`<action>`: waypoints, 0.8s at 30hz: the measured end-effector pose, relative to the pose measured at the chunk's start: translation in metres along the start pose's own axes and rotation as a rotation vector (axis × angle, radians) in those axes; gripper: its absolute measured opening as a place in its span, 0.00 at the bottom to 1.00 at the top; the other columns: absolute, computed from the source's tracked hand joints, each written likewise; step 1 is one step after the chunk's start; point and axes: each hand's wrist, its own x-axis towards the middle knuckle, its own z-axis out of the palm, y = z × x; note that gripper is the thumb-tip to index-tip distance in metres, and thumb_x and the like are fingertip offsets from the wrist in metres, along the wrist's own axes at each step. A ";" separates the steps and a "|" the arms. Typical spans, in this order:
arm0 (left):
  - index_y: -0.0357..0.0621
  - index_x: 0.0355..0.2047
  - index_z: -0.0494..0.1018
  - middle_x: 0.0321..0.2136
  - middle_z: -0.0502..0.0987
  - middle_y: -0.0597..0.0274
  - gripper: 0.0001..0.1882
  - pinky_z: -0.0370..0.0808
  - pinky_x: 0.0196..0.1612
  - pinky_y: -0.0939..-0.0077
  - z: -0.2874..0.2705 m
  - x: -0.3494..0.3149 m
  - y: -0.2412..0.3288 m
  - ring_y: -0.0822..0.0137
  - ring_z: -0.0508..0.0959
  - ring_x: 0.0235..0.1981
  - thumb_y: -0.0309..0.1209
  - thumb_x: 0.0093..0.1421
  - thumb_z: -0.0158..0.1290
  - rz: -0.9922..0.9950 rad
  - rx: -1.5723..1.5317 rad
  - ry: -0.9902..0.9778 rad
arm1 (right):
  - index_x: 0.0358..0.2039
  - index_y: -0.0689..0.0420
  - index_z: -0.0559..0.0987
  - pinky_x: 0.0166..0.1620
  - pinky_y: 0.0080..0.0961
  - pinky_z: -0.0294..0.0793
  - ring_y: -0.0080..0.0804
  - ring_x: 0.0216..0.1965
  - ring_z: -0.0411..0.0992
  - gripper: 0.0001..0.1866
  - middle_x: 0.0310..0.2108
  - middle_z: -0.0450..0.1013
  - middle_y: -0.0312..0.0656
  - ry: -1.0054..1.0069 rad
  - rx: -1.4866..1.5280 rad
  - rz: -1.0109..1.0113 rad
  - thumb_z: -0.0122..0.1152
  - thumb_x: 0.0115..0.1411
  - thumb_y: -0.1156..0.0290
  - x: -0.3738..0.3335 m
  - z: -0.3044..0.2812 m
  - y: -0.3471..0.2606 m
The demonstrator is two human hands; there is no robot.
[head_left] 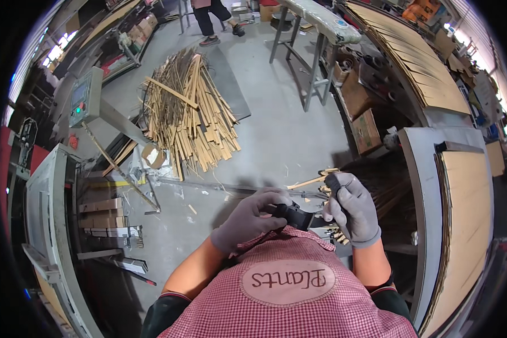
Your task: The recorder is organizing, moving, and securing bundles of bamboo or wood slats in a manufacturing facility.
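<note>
Grey work gloves cover both of my hands, which are held in front of my red checked apron (298, 250). My left hand (253, 218) has its fingers closed around a black, boxy piece (294, 216) with a squared, frame-like end. I cannot make out what kind of thing it is. On the other side, my right hand (356, 209) is closed on a dark, rough-textured strip (333, 185) that sticks up past the fingers. The rest of the strip is hidden in the glove. A small gap lies between the black piece and my right hand.
A big heap of thin wooden strips (188, 112) lies on the grey floor ahead. Stacked brown sheets (470, 208) stand on my right. To the left are a control panel (81, 98) and a machine frame (48, 197). A metal trestle (315, 50) and another person's legs (211, 19) are farther off.
</note>
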 end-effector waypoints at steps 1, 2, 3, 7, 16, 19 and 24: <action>0.39 0.42 0.72 0.43 0.67 0.66 0.17 0.73 0.46 0.81 -0.001 0.006 0.001 0.74 0.73 0.41 0.19 0.50 0.57 0.000 0.002 0.016 | 0.45 0.62 0.69 0.24 0.17 0.64 0.16 0.13 0.57 0.14 0.16 0.62 0.32 -0.013 0.006 0.008 0.52 0.61 0.69 0.006 -0.002 -0.003; 0.41 0.42 0.72 0.40 0.68 0.65 0.18 0.73 0.44 0.80 -0.003 0.013 0.001 0.71 0.73 0.40 0.20 0.48 0.58 0.090 0.131 0.043 | 0.46 0.62 0.68 0.23 0.15 0.63 0.16 0.14 0.59 0.14 0.17 0.63 0.32 0.021 -0.080 0.045 0.52 0.60 0.71 0.013 -0.002 -0.006; 0.43 0.41 0.72 0.38 0.69 0.64 0.19 0.74 0.42 0.79 -0.004 0.018 0.003 0.69 0.74 0.40 0.20 0.46 0.59 0.178 0.260 0.070 | 0.47 0.63 0.68 0.23 0.13 0.63 0.16 0.15 0.61 0.15 0.17 0.64 0.33 0.053 -0.167 0.083 0.51 0.60 0.73 0.020 -0.003 -0.009; 0.43 0.37 0.73 0.32 0.71 0.61 0.19 0.73 0.40 0.72 0.013 0.040 0.046 0.62 0.74 0.39 0.22 0.41 0.63 0.466 1.059 0.200 | 0.48 0.63 0.68 0.24 0.12 0.63 0.16 0.21 0.64 0.17 0.24 0.69 0.36 -0.080 -0.345 0.060 0.53 0.57 0.76 0.046 -0.019 -0.015; 0.40 0.36 0.73 0.28 0.74 0.57 0.19 0.74 0.33 0.71 0.008 0.078 0.049 0.61 0.76 0.29 0.24 0.42 0.62 0.241 0.983 0.094 | 0.43 0.63 0.74 0.35 0.18 0.71 0.20 0.29 0.71 0.15 0.30 0.74 0.39 -0.279 -0.679 0.075 0.59 0.54 0.76 0.080 -0.021 -0.024; 0.38 0.37 0.73 0.29 0.75 0.57 0.18 0.74 0.33 0.74 -0.001 0.086 0.039 0.62 0.77 0.28 0.24 0.43 0.62 0.191 0.750 0.097 | 0.41 0.62 0.74 0.33 0.19 0.71 0.20 0.27 0.70 0.13 0.28 0.74 0.39 -0.229 -0.733 0.137 0.59 0.55 0.75 0.088 -0.021 -0.012; 0.39 0.37 0.74 0.30 0.77 0.57 0.17 0.75 0.34 0.75 -0.024 0.092 0.035 0.65 0.78 0.29 0.24 0.43 0.62 0.088 0.651 0.075 | 0.32 0.61 0.75 0.28 0.21 0.68 0.21 0.24 0.68 0.06 0.22 0.72 0.39 -0.269 -0.804 0.137 0.58 0.55 0.73 0.107 -0.013 0.005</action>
